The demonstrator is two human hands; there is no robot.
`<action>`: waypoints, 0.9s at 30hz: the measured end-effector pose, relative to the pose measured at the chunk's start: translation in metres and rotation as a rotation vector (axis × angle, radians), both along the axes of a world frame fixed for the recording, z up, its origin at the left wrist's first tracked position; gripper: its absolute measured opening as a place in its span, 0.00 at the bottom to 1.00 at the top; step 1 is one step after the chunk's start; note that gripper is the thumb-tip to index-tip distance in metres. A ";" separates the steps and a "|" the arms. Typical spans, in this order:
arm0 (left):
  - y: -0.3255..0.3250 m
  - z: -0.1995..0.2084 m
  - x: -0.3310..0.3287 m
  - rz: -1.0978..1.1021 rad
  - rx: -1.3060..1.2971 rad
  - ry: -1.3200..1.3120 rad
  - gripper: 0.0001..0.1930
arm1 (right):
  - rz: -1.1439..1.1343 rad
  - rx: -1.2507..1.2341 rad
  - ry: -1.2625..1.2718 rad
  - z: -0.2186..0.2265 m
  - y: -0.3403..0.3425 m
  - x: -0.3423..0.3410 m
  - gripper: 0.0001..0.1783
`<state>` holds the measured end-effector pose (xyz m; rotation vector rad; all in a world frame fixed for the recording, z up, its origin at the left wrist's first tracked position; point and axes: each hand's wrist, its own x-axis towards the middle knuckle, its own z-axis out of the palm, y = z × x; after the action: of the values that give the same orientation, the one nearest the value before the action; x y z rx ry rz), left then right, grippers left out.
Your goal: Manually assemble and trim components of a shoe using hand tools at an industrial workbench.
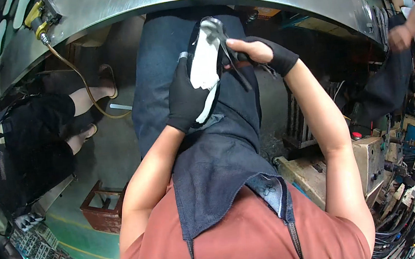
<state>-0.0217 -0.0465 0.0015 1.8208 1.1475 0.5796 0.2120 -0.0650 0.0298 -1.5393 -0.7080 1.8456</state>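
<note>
- Our left hand (188,96) grasps the shoe-shaped piece (203,63) by its side, apparently to steady it.
- The piece lies lengthwise on our dark-clothed lap (157,78), white face up, likely so that face stays reachable.
- Our right hand (265,55) has its fingers around a blurred metal tool (214,29), its head over the piece's far end; we cannot tell whether it touches.
</note>
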 end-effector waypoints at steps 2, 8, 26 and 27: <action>0.001 0.001 0.003 -0.016 0.058 -0.002 0.46 | 0.480 0.097 -0.526 0.030 0.004 0.005 0.28; 0.014 -0.014 0.009 -0.046 0.176 0.043 0.40 | 0.321 0.534 -0.994 -0.009 -0.018 -0.016 0.32; 0.062 -0.002 0.028 -0.002 -0.124 0.272 0.36 | 0.186 0.536 -0.713 0.113 -0.009 -0.035 0.26; 0.048 -0.009 0.023 -0.077 0.131 0.179 0.38 | 0.075 0.692 -0.623 0.048 -0.020 -0.032 0.24</action>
<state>0.0010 0.0011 -0.0071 2.0539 1.1739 0.4628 0.1800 -0.0845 0.0776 -1.5847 -1.5107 0.9537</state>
